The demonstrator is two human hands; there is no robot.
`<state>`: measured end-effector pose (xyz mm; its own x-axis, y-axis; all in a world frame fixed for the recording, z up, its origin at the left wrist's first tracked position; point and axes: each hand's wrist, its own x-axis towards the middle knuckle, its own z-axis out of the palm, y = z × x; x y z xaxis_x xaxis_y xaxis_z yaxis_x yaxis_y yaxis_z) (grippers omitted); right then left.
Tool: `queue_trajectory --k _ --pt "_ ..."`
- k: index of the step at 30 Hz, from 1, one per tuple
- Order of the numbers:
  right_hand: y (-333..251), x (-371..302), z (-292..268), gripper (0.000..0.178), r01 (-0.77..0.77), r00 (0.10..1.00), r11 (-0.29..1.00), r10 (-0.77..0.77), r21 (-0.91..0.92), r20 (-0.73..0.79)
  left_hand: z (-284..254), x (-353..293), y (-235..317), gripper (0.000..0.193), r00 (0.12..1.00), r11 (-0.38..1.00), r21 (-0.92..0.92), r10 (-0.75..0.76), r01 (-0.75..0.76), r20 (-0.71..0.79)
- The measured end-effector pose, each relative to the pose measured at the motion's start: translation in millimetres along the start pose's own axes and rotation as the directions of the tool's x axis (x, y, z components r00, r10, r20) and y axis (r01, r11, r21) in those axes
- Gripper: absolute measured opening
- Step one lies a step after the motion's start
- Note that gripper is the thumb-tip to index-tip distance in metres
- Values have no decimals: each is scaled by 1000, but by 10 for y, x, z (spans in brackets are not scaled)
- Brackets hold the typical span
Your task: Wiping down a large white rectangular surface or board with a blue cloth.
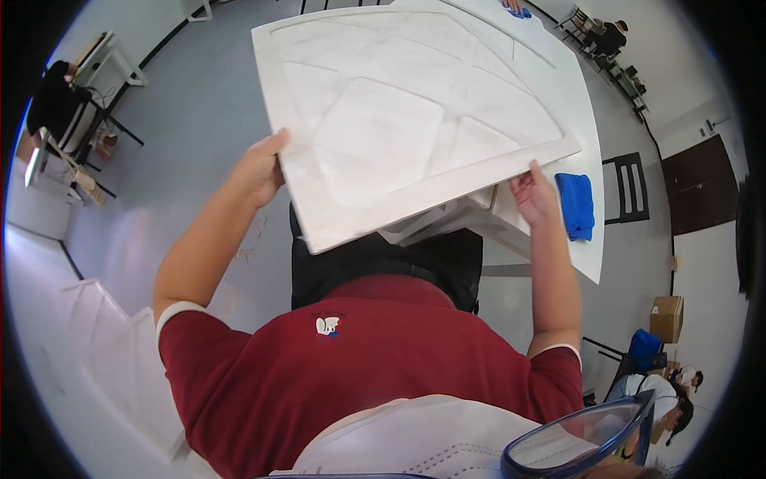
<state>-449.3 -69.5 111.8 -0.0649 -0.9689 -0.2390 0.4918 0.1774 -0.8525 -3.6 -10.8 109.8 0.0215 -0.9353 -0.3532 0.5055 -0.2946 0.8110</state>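
A large white fan-shaped panel (375,144) with shallow recessed outlines is held up in front of me, tilted over the near side of the white table. My left hand (267,168) grips its left edge, thumb on the upper face and fingers curled underneath. At its right lower edge, my right hand (533,194) has closed on the rim, fingertips along the edge. Just right of that hand, a folded blue cloth (576,206) lies on the white table (585,136). The panel hides much of the tabletop.
More white panels (108,359) lean at the lower left. A black chair (629,188) stands right of the table. Across the table, another person's hand (511,5) is on a blue cloth (523,12). People sit far left and far right. A cardboard box (665,318) stands by the right wall.
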Motion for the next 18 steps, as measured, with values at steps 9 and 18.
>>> queue_trajectory --k 9,18 --pt "-549 678 -480 23 -42 969 888 -75 -458 -235 670 -205 -605 24 986 994 -25 -98 102 134" --pt "-669 1238 -701 30 -109 967 814 -47 -571 -251 1065 -503 -1028 28 951 964 -71 -240 257 193"
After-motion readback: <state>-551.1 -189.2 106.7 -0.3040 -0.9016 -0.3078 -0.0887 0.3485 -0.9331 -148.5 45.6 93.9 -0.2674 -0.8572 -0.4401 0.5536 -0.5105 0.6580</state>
